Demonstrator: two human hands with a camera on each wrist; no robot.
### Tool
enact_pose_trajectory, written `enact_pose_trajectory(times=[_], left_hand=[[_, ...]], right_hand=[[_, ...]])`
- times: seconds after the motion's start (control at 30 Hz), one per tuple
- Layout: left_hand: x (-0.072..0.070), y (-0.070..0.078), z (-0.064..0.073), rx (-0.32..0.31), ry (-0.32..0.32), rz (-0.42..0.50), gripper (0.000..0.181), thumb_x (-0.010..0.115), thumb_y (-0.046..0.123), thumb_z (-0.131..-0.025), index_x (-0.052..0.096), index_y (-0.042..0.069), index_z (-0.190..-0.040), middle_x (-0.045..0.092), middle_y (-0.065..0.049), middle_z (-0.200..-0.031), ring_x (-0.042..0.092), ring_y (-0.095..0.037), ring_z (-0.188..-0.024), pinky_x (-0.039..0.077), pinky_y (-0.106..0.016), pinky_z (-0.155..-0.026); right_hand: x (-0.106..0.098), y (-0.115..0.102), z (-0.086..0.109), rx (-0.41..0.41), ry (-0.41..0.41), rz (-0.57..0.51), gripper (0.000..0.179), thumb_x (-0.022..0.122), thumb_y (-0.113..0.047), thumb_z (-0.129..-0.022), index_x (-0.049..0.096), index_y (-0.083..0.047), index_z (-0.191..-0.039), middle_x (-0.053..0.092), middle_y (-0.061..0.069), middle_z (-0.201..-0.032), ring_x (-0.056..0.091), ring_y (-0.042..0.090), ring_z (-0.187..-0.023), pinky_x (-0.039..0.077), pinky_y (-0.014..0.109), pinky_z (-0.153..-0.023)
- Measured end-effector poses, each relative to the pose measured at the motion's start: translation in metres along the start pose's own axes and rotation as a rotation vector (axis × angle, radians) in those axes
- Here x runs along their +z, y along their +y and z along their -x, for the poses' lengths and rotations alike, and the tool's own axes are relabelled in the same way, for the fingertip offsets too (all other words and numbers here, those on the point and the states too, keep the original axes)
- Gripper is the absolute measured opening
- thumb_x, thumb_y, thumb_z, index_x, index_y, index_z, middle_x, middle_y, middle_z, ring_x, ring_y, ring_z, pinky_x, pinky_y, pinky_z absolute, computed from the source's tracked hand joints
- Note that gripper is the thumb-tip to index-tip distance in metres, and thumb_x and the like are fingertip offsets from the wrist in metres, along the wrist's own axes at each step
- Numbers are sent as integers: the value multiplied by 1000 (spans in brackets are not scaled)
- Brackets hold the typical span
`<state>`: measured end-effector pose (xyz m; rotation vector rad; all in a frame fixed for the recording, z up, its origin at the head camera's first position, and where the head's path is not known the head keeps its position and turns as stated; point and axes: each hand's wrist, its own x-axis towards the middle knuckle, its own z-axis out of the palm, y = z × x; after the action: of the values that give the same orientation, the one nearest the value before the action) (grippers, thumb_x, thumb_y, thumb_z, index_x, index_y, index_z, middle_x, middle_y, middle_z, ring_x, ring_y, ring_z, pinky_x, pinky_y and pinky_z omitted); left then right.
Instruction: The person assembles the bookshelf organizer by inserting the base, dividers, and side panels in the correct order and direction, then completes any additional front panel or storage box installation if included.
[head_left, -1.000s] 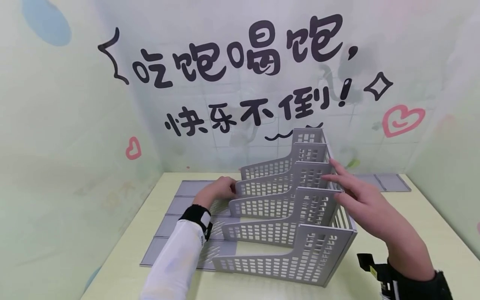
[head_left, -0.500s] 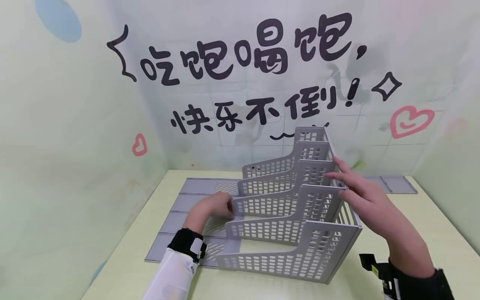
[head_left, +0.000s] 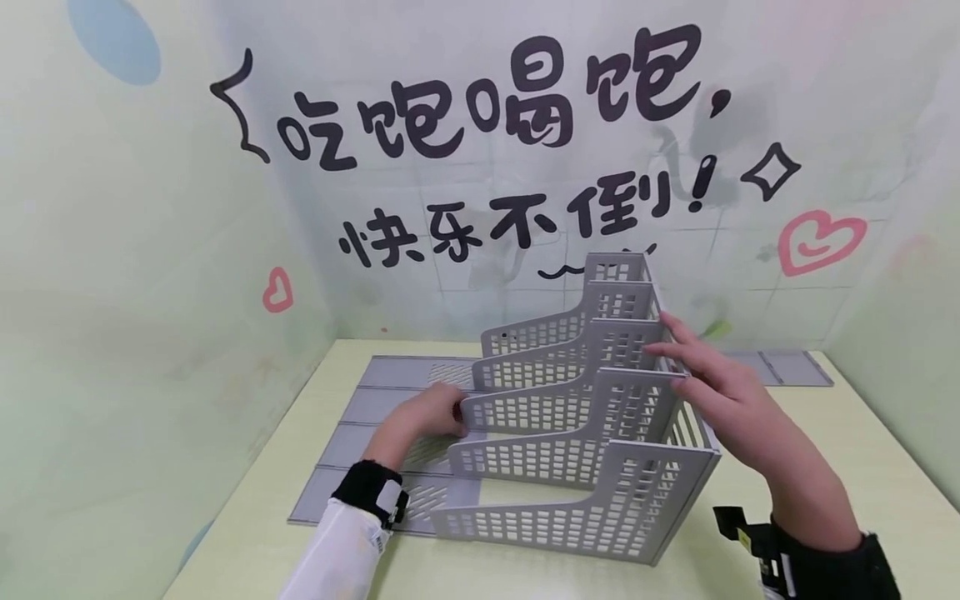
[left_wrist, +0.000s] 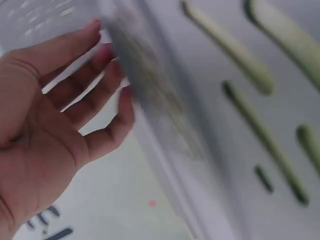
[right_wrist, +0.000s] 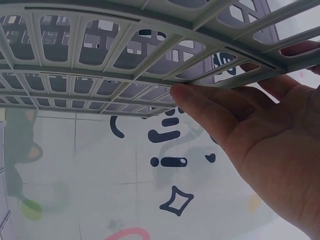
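Note:
A grey plastic rack (head_left: 645, 500) stands on the table, with several stepped, perforated dividers rising toward its back panel. My left hand (head_left: 431, 408) pinches the low front end of the middle divider (head_left: 525, 412). In the left wrist view the thumb and bent fingers (left_wrist: 102, 55) meet the panel's edge, which is blurred. At the upper back edge, my right hand (head_left: 720, 379) grips the rack. Its thumb (right_wrist: 200, 107) presses the slotted back panel (right_wrist: 115, 70) from outside while other fingers reach over the rim, partly hidden.
Flat grey panels (head_left: 337, 450) with slanted slots lie under the rack's front and to its left. Another grey strip (head_left: 783, 368) lies at the table's back right. A printed backdrop (head_left: 450, 183) stands behind the pale table (head_left: 840, 417).
My left hand has moved nearer, from the divider behind to the front end of the middle one. The right hand stays on the back edge. The view shifted slightly.

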<state>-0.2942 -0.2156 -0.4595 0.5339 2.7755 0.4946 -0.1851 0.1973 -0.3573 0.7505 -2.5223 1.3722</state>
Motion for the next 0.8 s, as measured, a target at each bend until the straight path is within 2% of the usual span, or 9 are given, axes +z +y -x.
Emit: enact_pose_trajectory(times=[0.07, 0.17, 0.23, 0.33, 0.43, 0.57, 0.67, 0.8], left_hand=[[-4, 0, 11, -22, 0, 9, 17, 82, 4, -86, 74, 8, -101, 73, -5, -95, 64, -17, -87, 56, -37, -80], [-13, 4, 32, -53, -8, 32, 30, 75, -3, -82, 74, 5, -111, 74, -10, -109, 66, -21, -98, 58, -41, -88], [-18, 8, 47, -57, -42, 79, 39, 72, -7, -79, 74, 5, -116, 74, -11, -114, 66, -21, -100, 59, -41, -89], [-22, 14, 61, -29, -113, 136, 41, 74, -6, -77, 75, 7, -116, 75, -6, -113, 67, -18, -99, 59, -37, -87], [-21, 21, 65, 14, -149, 144, 33, 80, 2, -81, 79, 10, -112, 78, 0, -108, 67, -13, -93, 59, -32, -84], [-13, 29, 63, 11, -132, 102, 4, 84, 10, -86, 82, 10, -89, 72, 6, -79, 56, -8, -69, 48, -24, -65], [-7, 33, 63, -20, -104, 71, 15, 85, 8, -86, 77, 9, -74, 59, 7, -63, 44, -9, -59, 36, -22, -57], [1, 35, 64, -25, -64, 50, 17, 87, 7, -84, 76, 7, -71, 56, 7, -59, 41, -10, -57, 34, -22, -55]], right_hand=[[1, 1, 0, -5, -1, -4, 39, 49, -5, -107, 62, -3, -143, 23, 12, -179, 19, 14, -166, 24, -5, -106], [1, 1, -1, -4, -4, 0, 39, 49, -5, -107, 62, -3, -143, 23, 12, -179, 18, 13, -166, 24, -5, -107], [1, 2, -1, -3, -7, 0, 39, 49, -5, -107, 62, -3, -144, 22, 11, -179, 18, 11, -165, 24, -5, -107], [-1, 3, 0, -1, -11, -7, 40, 48, -5, -107, 61, -3, -145, 21, 10, -179, 18, 14, -166, 24, -5, -107], [-3, 4, 0, 5, -11, -14, 40, 47, -5, -108, 60, -4, -145, 20, 9, -180, 18, 19, -166, 26, -5, -105], [-4, 5, -1, -1, -7, -23, 40, 47, -4, -108, 60, -3, -145, 21, 10, -179, 19, 21, -166, 27, -4, -105], [-3, 5, -1, -1, -12, -30, 41, 47, -4, -107, 60, -2, -146, 21, 11, -179, 18, 27, -166, 27, -4, -105], [-1, 3, -2, 10, -17, -24, 41, 47, -5, -107, 60, -3, -146, 20, 10, -180, 18, 36, -166, 26, -4, -103]])
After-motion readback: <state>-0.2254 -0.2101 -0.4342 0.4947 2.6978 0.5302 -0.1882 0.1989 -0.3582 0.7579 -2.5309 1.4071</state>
